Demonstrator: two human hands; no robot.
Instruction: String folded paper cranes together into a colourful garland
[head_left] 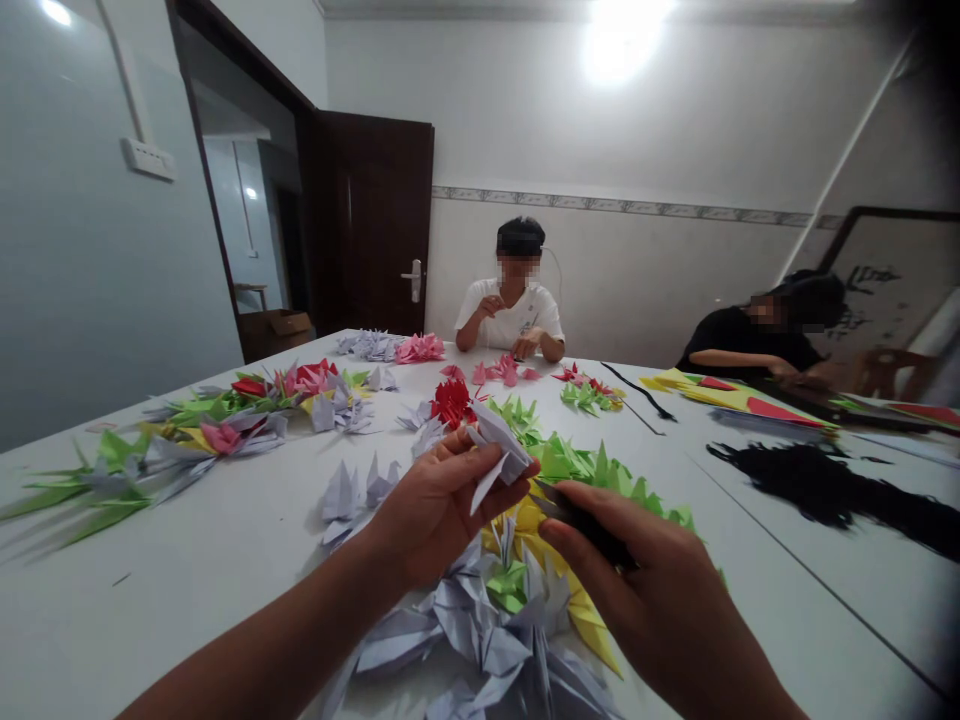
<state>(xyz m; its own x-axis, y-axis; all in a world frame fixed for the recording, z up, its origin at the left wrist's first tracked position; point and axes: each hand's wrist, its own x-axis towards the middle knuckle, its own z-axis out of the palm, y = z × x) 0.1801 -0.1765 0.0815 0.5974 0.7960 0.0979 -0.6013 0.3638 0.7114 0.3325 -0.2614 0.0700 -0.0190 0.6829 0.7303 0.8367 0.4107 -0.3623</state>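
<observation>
My left hand (pixel 450 495) is closed on a folded white paper crane (pixel 502 450), pinched between thumb and fingers above the table. In my right hand (pixel 637 560) are small black-handled snips (pixel 589 525). Their two pointed grey tips are apart and face my left fingertips, just below the crane. Below both hands lies a pile of white paper cranes (pixel 480 620), with yellow cranes (pixel 592 620) and a green crane (pixel 508 585) among them. A row of green cranes (pixel 577 460) runs behind my right hand. My wrists and hands hide part of the pile.
Mixed coloured cranes (pixel 225 430) lie on the white table (pixel 187 590) at left. Red cranes (pixel 451 400) sit mid-table. Black cords (pixel 810 485) and coloured paper sheets (pixel 739 398) are at right. A person (pixel 517 300) sits opposite, another person (pixel 765 330) at far right.
</observation>
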